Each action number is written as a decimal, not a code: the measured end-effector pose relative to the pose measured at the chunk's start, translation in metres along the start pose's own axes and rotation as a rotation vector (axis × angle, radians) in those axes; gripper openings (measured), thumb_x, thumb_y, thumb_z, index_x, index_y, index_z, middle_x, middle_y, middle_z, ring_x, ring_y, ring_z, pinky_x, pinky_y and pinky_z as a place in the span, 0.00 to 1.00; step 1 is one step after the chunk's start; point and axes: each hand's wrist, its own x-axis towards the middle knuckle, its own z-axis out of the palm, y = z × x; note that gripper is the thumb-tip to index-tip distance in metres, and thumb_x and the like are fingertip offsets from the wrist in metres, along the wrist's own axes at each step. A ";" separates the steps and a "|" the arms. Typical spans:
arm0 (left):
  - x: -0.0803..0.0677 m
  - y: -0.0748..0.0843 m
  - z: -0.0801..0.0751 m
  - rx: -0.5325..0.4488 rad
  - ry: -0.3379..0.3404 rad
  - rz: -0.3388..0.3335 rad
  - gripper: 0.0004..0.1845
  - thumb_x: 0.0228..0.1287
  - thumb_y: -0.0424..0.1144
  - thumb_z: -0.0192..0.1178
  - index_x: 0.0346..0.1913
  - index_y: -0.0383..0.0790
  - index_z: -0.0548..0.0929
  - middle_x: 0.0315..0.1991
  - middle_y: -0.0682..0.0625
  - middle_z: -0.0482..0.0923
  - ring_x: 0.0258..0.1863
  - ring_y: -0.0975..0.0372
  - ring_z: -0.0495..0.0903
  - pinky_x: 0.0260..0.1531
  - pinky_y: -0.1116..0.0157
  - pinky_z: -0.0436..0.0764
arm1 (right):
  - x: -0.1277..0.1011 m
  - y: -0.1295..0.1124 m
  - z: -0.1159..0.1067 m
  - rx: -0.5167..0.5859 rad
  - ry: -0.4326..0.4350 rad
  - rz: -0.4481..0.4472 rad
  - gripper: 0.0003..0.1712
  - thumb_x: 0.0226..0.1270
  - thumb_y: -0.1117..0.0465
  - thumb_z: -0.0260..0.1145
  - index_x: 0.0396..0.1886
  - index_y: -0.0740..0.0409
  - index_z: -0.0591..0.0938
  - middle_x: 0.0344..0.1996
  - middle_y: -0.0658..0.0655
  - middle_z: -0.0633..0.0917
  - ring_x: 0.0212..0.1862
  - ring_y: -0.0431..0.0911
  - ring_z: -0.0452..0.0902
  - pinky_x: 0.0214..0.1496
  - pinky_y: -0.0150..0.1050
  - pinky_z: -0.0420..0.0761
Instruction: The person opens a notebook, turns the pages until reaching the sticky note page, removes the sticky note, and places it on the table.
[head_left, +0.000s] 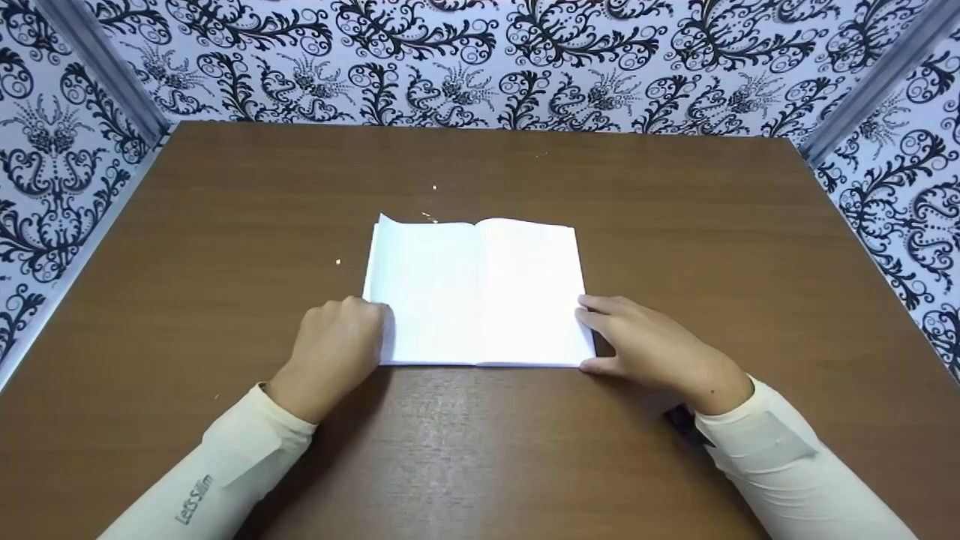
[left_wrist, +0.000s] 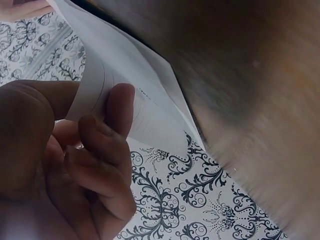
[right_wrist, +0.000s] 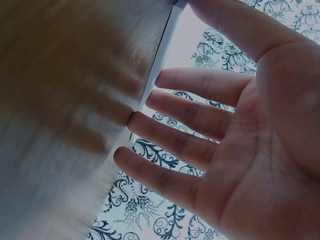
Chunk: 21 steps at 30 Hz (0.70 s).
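An open notebook with pale, blank-looking pages lies flat on the brown table, its spine running away from the person. At its left edge my left hand pinches a page between thumb and curled fingers; the left wrist view shows that page lifted and bent. My right hand rests at the notebook's right edge with its fingers spread and fairly straight. In the right wrist view the fingertips touch or nearly touch the notebook's edge, palm in sight.
The brown wooden table stretches around the notebook on all sides. Small white specks lie to the left and beyond it. Patterned black-and-white panels with grey corner strips stand at the back and sides.
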 end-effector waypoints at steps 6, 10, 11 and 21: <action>0.001 0.000 0.002 0.014 -0.043 -0.002 0.12 0.51 0.20 0.57 0.15 0.35 0.76 0.14 0.40 0.78 0.12 0.58 0.71 0.09 0.53 0.72 | 0.000 0.000 0.000 0.000 0.000 0.003 0.40 0.59 0.50 0.76 0.63 0.71 0.76 0.67 0.68 0.75 0.68 0.62 0.72 0.67 0.56 0.72; 0.000 -0.001 0.003 0.010 -0.037 0.018 0.15 0.52 0.22 0.58 0.13 0.38 0.73 0.12 0.44 0.75 0.11 0.59 0.69 0.08 0.54 0.70 | 0.000 0.000 0.000 -0.001 0.006 -0.005 0.39 0.58 0.50 0.76 0.63 0.71 0.77 0.66 0.68 0.75 0.67 0.62 0.72 0.67 0.56 0.73; 0.000 -0.002 0.002 0.002 -0.038 0.020 0.16 0.52 0.23 0.59 0.12 0.39 0.71 0.10 0.47 0.72 0.11 0.60 0.66 0.08 0.55 0.69 | 0.000 0.001 0.000 -0.001 0.007 -0.007 0.39 0.58 0.50 0.76 0.62 0.71 0.77 0.66 0.68 0.76 0.67 0.62 0.72 0.67 0.56 0.72; -0.002 0.000 -0.004 0.043 -0.090 0.011 0.20 0.59 0.41 0.69 0.13 0.40 0.77 0.08 0.52 0.64 0.14 0.63 0.54 0.09 0.63 0.60 | 0.000 0.000 0.000 0.005 0.004 -0.008 0.39 0.58 0.50 0.76 0.63 0.71 0.77 0.66 0.69 0.75 0.68 0.62 0.72 0.67 0.56 0.72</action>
